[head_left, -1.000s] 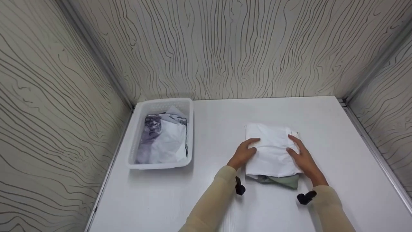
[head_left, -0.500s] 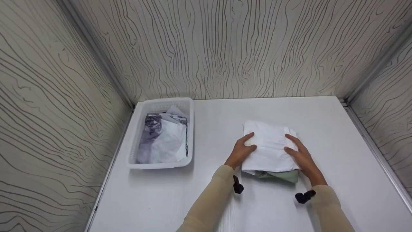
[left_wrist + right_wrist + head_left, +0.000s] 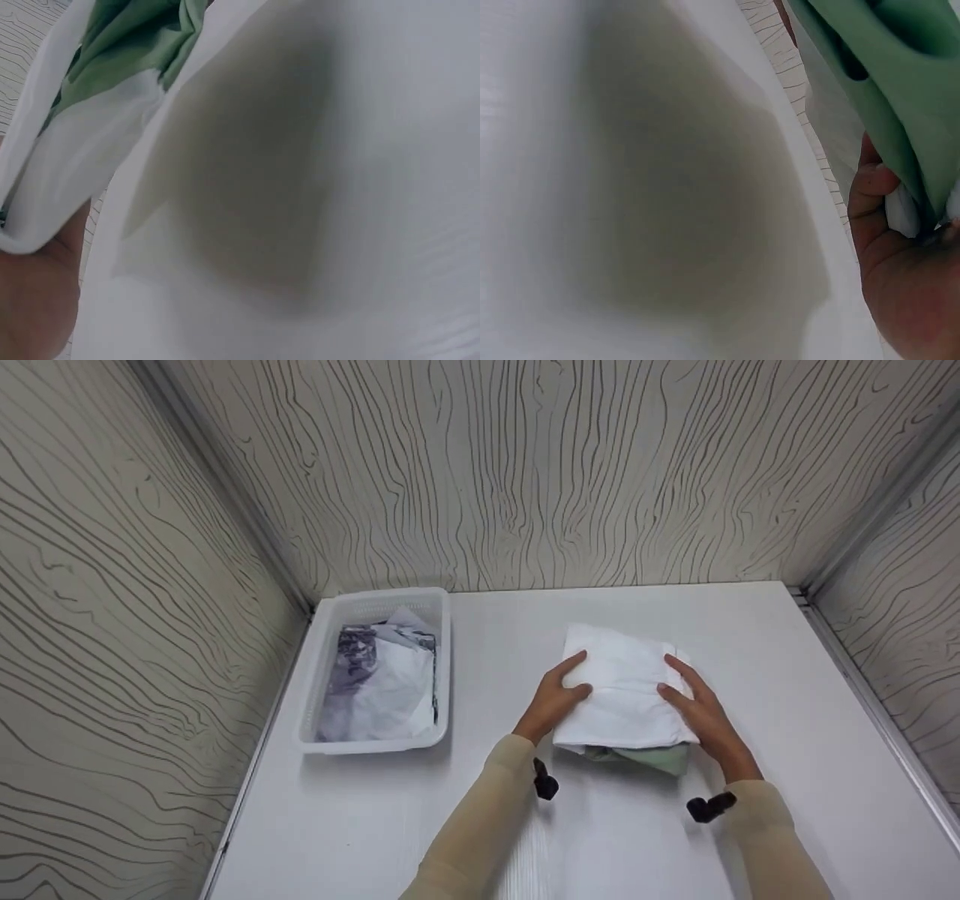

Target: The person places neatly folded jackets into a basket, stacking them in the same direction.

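A folded white garment is held between my two hands, right of the table's middle, with green fabric showing under its near edge. My left hand grips the left side, thumb and index finger on top. On the opposite side my right hand holds it the same way. Both wrist views show the bundle raised off the tabletop, a shadow below it. In the right wrist view, curled fingers hook under the green cloth. White fabric covers most of the left fingers in the left wrist view.
A white plastic basket stands at the table's left back, with folded white and purple-grey clothes inside. The white table meets wood-patterned walls at its back and sides. A black wrist camera hangs below the left sleeve.
Both hands have lifted the folded garment off the table and carried it slightly away from me and to the left. The basket has stayed put.
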{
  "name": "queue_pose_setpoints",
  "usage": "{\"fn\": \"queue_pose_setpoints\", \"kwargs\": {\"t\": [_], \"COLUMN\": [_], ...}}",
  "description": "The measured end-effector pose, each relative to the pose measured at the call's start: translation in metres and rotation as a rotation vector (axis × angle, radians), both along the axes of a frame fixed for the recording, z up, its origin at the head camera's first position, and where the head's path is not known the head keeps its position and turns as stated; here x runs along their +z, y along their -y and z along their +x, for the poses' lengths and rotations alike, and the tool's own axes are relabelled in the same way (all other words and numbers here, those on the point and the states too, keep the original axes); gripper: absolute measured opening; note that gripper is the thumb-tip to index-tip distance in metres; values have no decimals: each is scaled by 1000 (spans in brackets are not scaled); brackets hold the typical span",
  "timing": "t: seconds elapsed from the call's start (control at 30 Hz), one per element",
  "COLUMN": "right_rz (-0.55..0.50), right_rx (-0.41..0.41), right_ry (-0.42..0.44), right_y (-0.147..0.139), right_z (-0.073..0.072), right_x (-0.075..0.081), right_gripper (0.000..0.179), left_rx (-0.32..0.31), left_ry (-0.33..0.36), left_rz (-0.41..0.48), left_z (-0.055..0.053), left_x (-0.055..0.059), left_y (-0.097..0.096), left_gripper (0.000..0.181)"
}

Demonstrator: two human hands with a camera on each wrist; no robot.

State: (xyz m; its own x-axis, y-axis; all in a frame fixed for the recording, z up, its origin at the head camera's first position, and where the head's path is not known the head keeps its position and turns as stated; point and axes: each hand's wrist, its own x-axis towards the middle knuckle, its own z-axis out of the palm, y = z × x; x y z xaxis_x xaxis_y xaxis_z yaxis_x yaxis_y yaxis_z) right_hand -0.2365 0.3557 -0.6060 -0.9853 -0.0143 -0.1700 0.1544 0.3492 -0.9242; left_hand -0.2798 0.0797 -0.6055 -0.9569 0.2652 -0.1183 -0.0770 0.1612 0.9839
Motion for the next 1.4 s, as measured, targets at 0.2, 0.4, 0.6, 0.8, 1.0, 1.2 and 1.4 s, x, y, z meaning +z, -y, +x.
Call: {"fn": "queue_pose_setpoints", "kwargs": {"t": [0.2,0.4,0.6,0.8,1.0,1.2,1.4], "right_rz": [18,62,62,65,48,27,53], "right_rx": [23,53,88,113,132,154,170], "right_ry": [-34,-54,-101,-150,-162,-151,-142], "right_y": [6,12,18,26,36,47,56], "right_z": [-4,-9,-15,-21,-24,-28,-33], "right_x": [16,29,40,48,54,59,59], "right_gripper": [85,91,91,88,86,87,89], "left_rx": [-2,2,9,-8,-46,-47,-29], "left_ry": [-43,-93,-120,-106,-88,-103,-106], "left_rz": [-2,13,51,93,111,99,86], "left_z": [-6,-9,-11,-14,-15,-18,-20], "left_x": [10,23,33,42,47,47,52], "left_y": [7,17,30,43,56,68,78], "left_gripper": [65,66,65,72,77,83,86]}}
